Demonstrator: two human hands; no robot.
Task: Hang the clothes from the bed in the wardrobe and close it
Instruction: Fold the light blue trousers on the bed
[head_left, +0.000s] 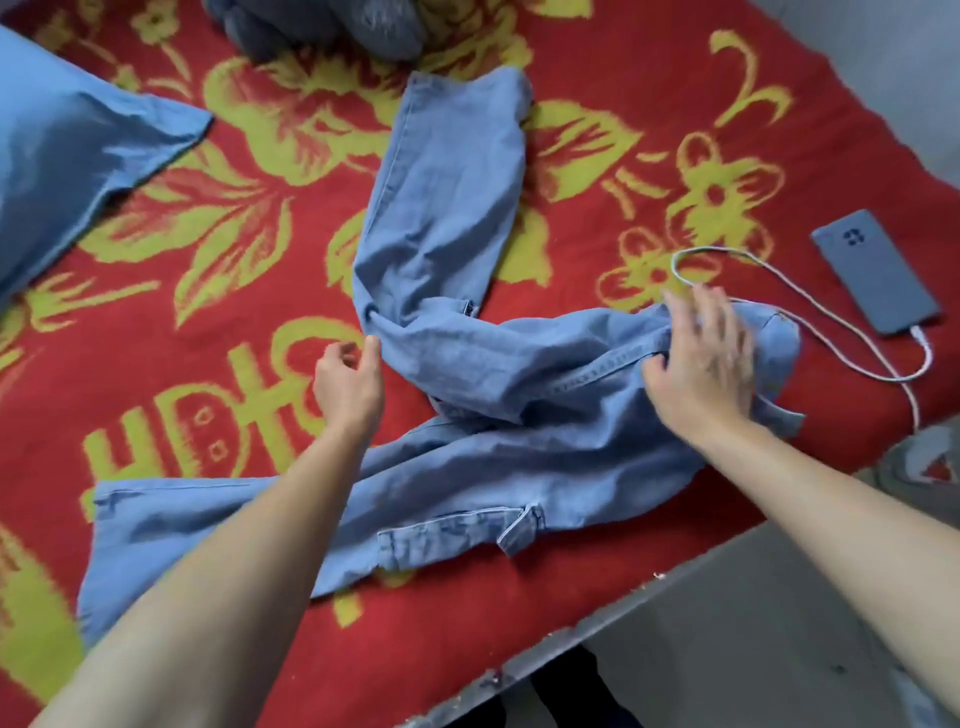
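Right hand (701, 364) open, flat on blue jeans (467, 467) near the bed (208, 260)'s front edge; left hand (347, 382) apart, slack, empty.

Jeans (467, 364) lie mid-bed (208, 322), with one leg running far and the other to the near left. A pillow (67, 156) sits far left, and a heap of cloth (322, 26) lies at the far edge behind the jeans. A phone (878, 270) lies right, its cable (857, 343) looping toward the jeans. The left hand (348, 384) is just left of their fold, and the right hand (701, 364) is over their right end.
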